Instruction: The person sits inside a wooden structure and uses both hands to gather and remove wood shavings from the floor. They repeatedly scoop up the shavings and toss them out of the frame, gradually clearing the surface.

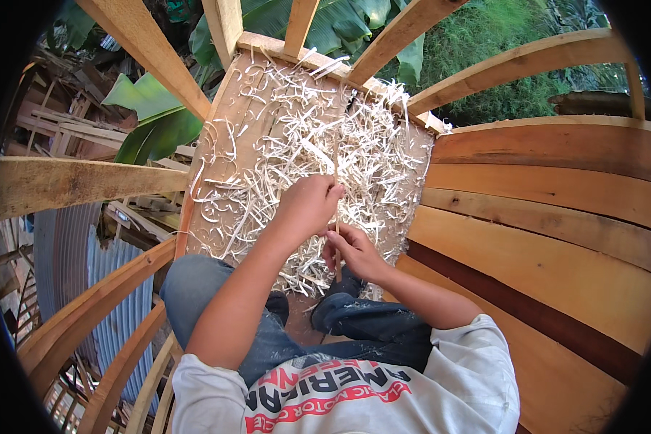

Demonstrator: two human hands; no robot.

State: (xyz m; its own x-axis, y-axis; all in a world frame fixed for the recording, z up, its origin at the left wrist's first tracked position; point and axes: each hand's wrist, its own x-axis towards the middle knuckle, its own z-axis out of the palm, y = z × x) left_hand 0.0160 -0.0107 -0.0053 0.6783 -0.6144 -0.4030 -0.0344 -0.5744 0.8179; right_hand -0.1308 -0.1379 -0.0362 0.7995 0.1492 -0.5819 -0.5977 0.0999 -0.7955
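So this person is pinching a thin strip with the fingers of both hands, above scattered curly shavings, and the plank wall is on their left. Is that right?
Not quite: the head view shows the plank wall on their right, not their left. The rest stands: left hand and right hand pinch the thin strip above scattered curly shavings.

Wood shavings (pixel 296 155) on plank floor (pixel 264 119). Plank wall (pixel 542 242) to right; wooden slats (pixel 87 184) along left and far edges. Corrugated sheets (pixel 119 289) beyond left slats. Stick (pixel 336 148) over shavings, left hand (pixel 309 204) ahead of right hand (pixel 356 252).
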